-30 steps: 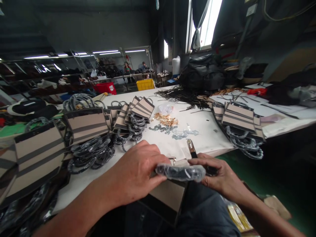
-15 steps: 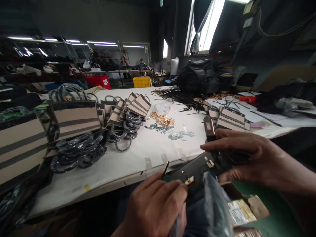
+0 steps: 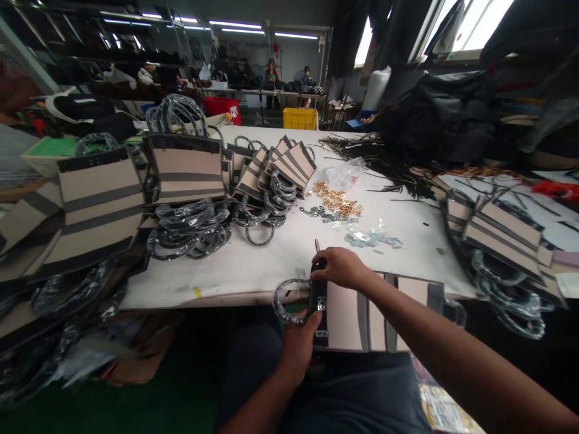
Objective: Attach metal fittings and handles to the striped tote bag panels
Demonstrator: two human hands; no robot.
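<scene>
Panel [image 3: 346, 316], tilted up w/ gold clasps showing ½ sec ago, now lies flat, pale side up, lower centre of frame; R hand [image 3: 341, 267] has swung in from the right to its dark strip [image 3: 318, 290], and the view has turned too, window now nearer upper right.

Head cam, only view: panel sits across worktop [image 3: 257, 265] edge & lap, wrapped handle [image 3: 277, 301] off its left end. L hand [image 3: 298, 343] grips that end: thumb on strip, other fingers mostly hidden, seemingly underneath. R hand fingers closed in a pinch at strip's upper end, apparently round a tool, metal tip [image 3: 317, 245] poking up above; exact hold hidden.

Progress, my read: mid-job on this panel. 2 silver plates [image 3: 321, 303] seated on strip, approx. mid & lower end; can't tell if fully fixed. Upper end covered by R hand, so unclear.

Plenty left over: loose gold bits [image 3: 337, 200] & grey plates [image 3: 373, 239], centre to right of centre. Panel stacks mid-left [image 3: 187, 161] & far right [image 3: 502, 232]; too small to tell which have fittings done.
</scene>
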